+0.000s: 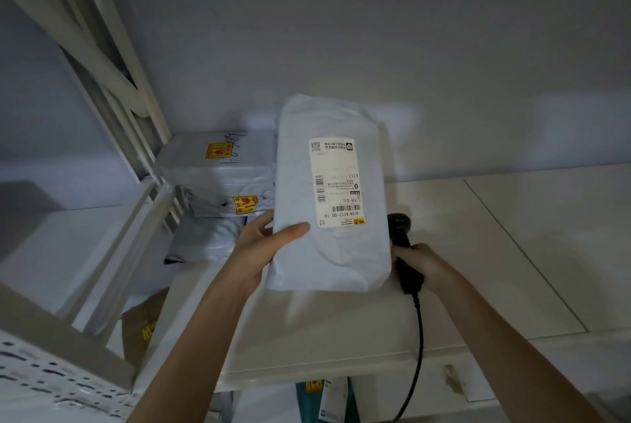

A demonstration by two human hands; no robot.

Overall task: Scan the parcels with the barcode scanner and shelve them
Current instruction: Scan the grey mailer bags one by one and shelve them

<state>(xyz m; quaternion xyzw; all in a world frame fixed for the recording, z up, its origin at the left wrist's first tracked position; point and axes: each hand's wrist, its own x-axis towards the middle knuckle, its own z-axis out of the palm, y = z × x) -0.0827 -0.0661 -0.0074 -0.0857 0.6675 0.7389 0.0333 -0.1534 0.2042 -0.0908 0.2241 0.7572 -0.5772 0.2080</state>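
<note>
Grey plastic parcel [333, 197] is pinched in the left hand [264, 245], label up; right hand [421, 264] clenches the scanner [404, 252], seemingly half-hidden behind. Next: aim at the barcode [345, 208].

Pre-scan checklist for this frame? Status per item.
1. Left hand grips parcel firmly: ok.
2. Shipping label faces the camera, unobstructed: ok.
3. Right hand holds barcode scanner: ok.
4. Scanner aimed at label: not ok, it sits behind the parcel's edge.
5. Scanner cable free of snags: cannot tell, it runs out of view.
6. Free shelf space to the right: ok.
</note>
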